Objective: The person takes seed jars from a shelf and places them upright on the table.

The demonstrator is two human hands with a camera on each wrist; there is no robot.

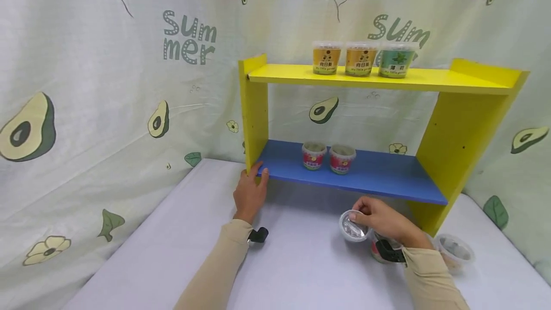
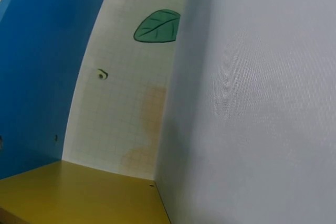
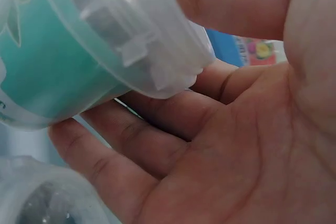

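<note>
My right hand (image 1: 380, 216) pinches a small plastic cup (image 1: 352, 228) by its clear lid, above the white table in front of the shelf. In the right wrist view the cup's green label (image 3: 63, 72) shows, and the fingers lie under and along its side. My left hand (image 1: 251, 193) grips the lower left front corner of the yellow and blue shelf unit (image 1: 254, 123), its thumb near the blue board's front edge. That hand is out of sight in the left wrist view, where the yellow side panel (image 2: 79, 195) and the blue board (image 2: 47, 77) appear.
Two red-labelled cups (image 1: 313, 157) stand on the blue board. Two orange-labelled cups (image 1: 360, 60) and a green-labelled cup (image 1: 396, 61) stand on the yellow top. Partly behind my right wrist is another cup (image 1: 379, 251), and a further cup (image 1: 455, 251) sits at its right.
</note>
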